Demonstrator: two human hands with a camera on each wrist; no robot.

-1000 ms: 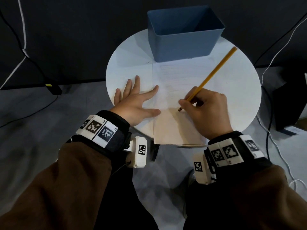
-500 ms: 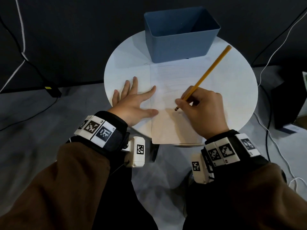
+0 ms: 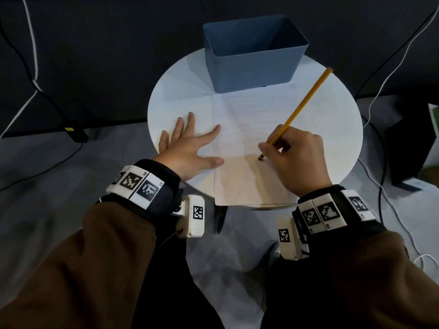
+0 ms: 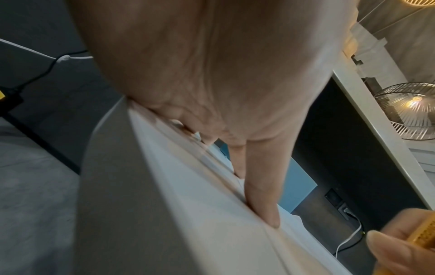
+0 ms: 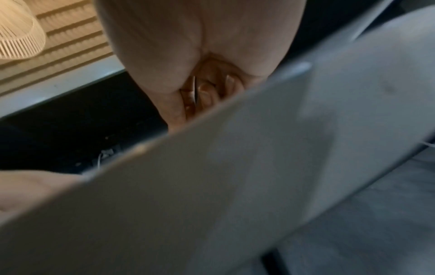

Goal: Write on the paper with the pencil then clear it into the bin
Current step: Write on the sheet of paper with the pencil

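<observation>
The right hand has its fingers curled round a yellow pencil, pinching it low on the shaft, near the point. The dark tip touches the paper a little below the sheet's middle, and the shaft slants up and away to the right, its far end beside the right front corner of the bin. In the right wrist view the curled fingertips show under the palm, above the blurred pale edge of the sheet. The left hand lies flat with the fingers spread, palm down on the table left of the paper; its forefinger and thumb reach over the sheet's left edge and press it down. The left wrist view shows one straight finger lying along that edge, with the pencil and the other hand's fingertips at the lower right corner. The paper is white and faintly ruled, lies in the middle of the round white table, its far edge touching the front wall of the bin and its near edge hanging just over the table's rim. The bin is blue, open-topped, and stands upright at the far side of the table, beyond the paper. Both wrists wear black bands with white tag blocks, above brown sleeves. Left of the table, cables trail over the grey floor.
</observation>
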